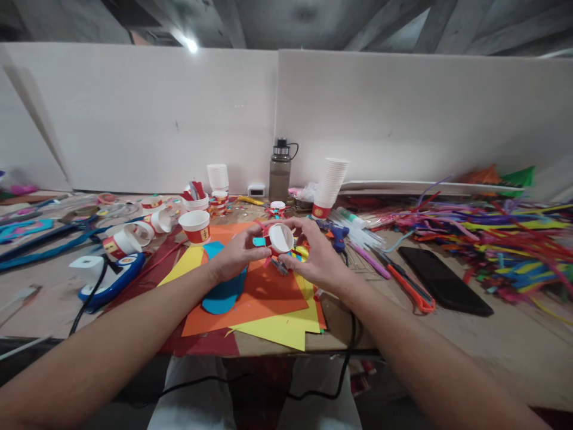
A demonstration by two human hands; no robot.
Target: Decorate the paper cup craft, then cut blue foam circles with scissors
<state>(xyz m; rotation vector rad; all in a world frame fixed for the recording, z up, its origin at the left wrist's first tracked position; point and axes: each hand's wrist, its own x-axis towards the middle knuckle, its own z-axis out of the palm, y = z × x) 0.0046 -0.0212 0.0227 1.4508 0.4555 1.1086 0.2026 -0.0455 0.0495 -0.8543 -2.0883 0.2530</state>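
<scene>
A small paper cup (281, 237) with strips of coloured paper on its sides is held between my two hands above the orange paper (268, 298). My left hand (239, 254) is closed on the cup's left side, where a teal paper tab (259, 242) sticks out. The fingers of my right hand (317, 254) curve around its right side, thumb at the lower rim. The cup's mouth tilts towards me. Beneath my left wrist lies a blue paper piece (224, 292). Yellow paper (286, 331) shows under the orange sheets. Small bits below the cup are blurred.
A red and white paper cup (196, 227) stands left of the hands, a cup stack (330, 185) behind at right. A glue gun (338, 233), orange cutter (412, 289) and black phone (443, 280) lie right. Behind stands a bottle (280, 173); a cord hangs over the front edge.
</scene>
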